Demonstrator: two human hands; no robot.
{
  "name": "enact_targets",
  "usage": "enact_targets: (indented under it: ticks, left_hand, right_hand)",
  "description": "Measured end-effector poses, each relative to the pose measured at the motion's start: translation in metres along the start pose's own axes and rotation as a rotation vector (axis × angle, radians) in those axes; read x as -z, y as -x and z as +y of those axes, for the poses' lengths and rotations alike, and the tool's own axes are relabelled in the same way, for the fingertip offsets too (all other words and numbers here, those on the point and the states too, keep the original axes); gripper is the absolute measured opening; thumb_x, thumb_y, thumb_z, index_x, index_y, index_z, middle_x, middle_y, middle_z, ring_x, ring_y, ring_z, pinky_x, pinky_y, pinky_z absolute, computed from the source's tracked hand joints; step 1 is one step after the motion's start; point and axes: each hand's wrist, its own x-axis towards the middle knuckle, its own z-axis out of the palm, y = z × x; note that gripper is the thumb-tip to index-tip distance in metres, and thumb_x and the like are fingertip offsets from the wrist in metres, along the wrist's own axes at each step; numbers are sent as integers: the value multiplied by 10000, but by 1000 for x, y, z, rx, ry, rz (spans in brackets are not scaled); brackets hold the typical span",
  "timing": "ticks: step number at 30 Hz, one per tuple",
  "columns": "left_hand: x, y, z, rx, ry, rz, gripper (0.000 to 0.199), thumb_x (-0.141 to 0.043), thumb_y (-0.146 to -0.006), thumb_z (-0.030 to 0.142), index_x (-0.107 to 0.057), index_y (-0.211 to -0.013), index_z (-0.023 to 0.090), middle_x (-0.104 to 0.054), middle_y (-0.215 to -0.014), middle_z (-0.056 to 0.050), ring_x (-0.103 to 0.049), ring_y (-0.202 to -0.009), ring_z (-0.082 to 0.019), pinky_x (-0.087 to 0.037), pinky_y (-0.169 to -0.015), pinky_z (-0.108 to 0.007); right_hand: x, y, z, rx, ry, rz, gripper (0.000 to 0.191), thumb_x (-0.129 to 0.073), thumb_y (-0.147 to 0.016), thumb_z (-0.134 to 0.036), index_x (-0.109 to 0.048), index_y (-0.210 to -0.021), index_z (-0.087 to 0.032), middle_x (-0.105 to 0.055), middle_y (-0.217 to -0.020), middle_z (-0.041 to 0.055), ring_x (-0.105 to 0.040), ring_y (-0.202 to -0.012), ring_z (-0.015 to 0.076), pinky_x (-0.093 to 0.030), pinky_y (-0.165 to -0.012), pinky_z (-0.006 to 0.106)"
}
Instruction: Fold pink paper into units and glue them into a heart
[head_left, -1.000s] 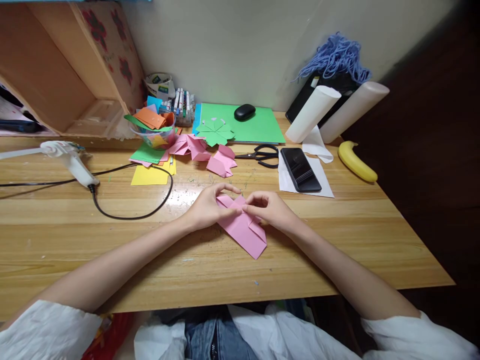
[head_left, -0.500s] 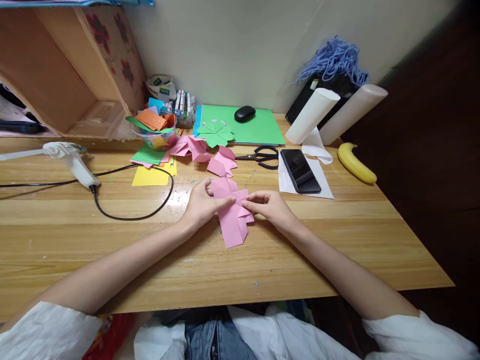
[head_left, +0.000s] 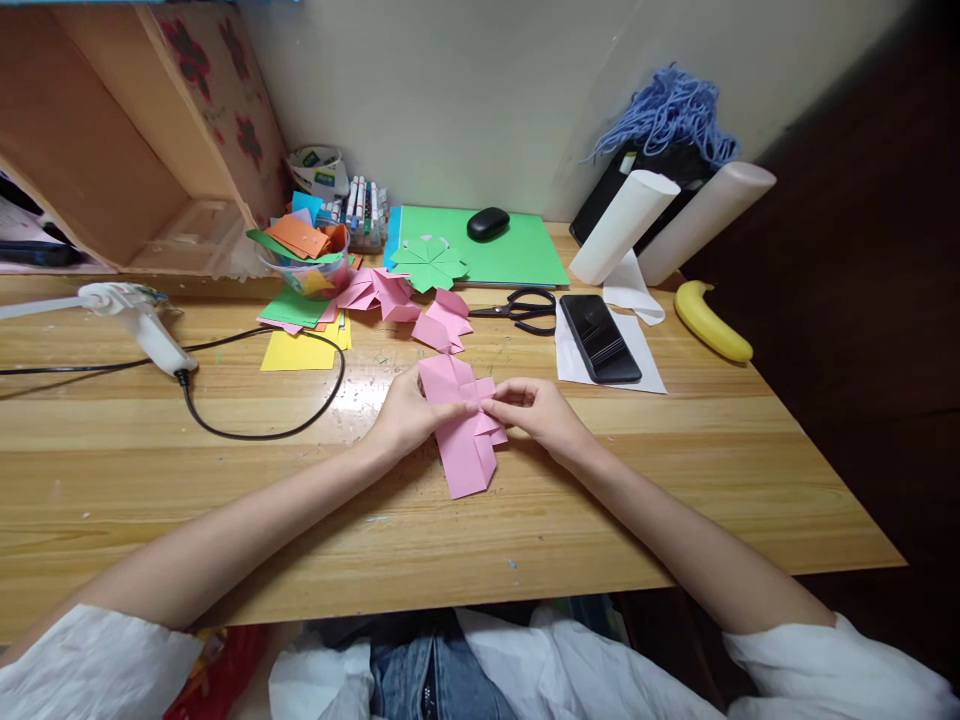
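Observation:
A pink folded paper [head_left: 463, 455] is held just above the wooden table, between my two hands. My left hand [head_left: 409, 408] grips its left side, thumb pressed on top near the middle and fingers hidden behind. From the other side my right hand [head_left: 538, 408] pinches the small folds at the paper's right edge. Both thumb tips nearly meet at the centre. Just beyond lies a smaller pink folded piece [head_left: 444, 322], and to its left another crumpled pink paper piece [head_left: 380, 294]. Black-handled scissors [head_left: 517, 311] rest to the right of these.
A green paper flower [head_left: 429, 264] lies by a green sheet [head_left: 525, 260] bearing a black mouse [head_left: 488, 224]. At right are a phone [head_left: 600, 338], paper rolls [head_left: 626, 228] and a banana [head_left: 712, 320]. A tub of paper scraps [head_left: 304, 275] and a black cable [head_left: 247, 437] are at left.
My left thumb has slid slightly right, closer to my right fingertips on the pink paper. The view has shifted a little; the other things stay in place.

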Motion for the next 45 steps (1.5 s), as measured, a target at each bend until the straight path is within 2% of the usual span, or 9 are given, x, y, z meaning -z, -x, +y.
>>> enact_targets:
  ticks: [6,15,22,28,31,34,39,41,45]
  left_hand:
    - [-1,2,3,70,-30,-36,357,-704,-580,292,-587,-878,134,-652,-813,-52,-603,-724,-179,-489,-584,-265]
    - [1,0,-1,26,-10,-29,263,-647,-636,248,-599,-865,130,-667,-867,-55,-613,-785,-191,-488,-668,-290]
    - [0,-1,-5,15,17,106,310,-639,-655,320,-585,-872,106,-659,-897,-81,-609,-804,-203,-478,-658,-278]
    - [7,-3,4,-10,-18,139,279,-598,-676,280,-604,-905,121,-660,-886,-60,-601,-806,-187,-467,-679,-267]
    - [13,-6,12,-33,26,172,321,-572,-703,295,-590,-969,118,-655,-869,-61,-597,-816,-177,-462,-711,-272]
    - [16,-7,20,-77,56,94,381,-583,-711,369,-579,-1002,124,-645,-931,-90,-594,-839,-170,-462,-734,-283]
    - [15,-3,22,-37,-387,-223,342,-652,-609,476,-680,-758,168,-665,-770,-46,-565,-700,-162,-403,-581,-249]
    - [14,-3,18,-19,-459,-249,344,-623,-626,500,-689,-713,173,-652,-691,-30,-536,-648,-149,-354,-527,-234]
    - [16,-7,12,23,-420,-230,357,-601,-648,501,-689,-690,157,-622,-640,-22,-479,-591,-120,-297,-490,-216]
  right_hand:
    - [-2,0,0,21,40,0,240,-693,-600,-344,-581,-653,-139,-600,-653,16,-558,-583,111,-457,-562,245]
    - [0,-1,-2,13,54,8,214,-596,-692,-353,-630,-645,-147,-636,-655,24,-567,-585,107,-458,-579,238]
    - [0,1,-4,-56,-34,-76,287,-646,-672,-356,-622,-867,-148,-662,-793,40,-614,-708,133,-483,-651,256]
    - [9,-3,-2,37,-34,117,279,-687,-631,-324,-624,-839,-150,-661,-836,49,-601,-746,141,-467,-682,263]
    - [19,-6,-3,53,-11,123,238,-679,-636,-327,-646,-795,-152,-664,-803,40,-592,-715,133,-453,-651,251]
    - [22,-4,-6,24,34,12,229,-669,-644,-335,-666,-774,-146,-670,-794,46,-585,-678,129,-441,-610,245]
    - [11,2,-8,42,79,-95,265,-672,-645,-352,-682,-801,-138,-670,-774,52,-581,-674,137,-423,-592,243]
    - [6,3,-7,58,87,-75,267,-687,-630,-350,-681,-791,-137,-665,-751,47,-576,-666,138,-418,-589,243]
    - [6,2,-7,85,68,2,278,-643,-673,-399,-683,-782,-146,-659,-764,38,-566,-687,141,-404,-613,248]
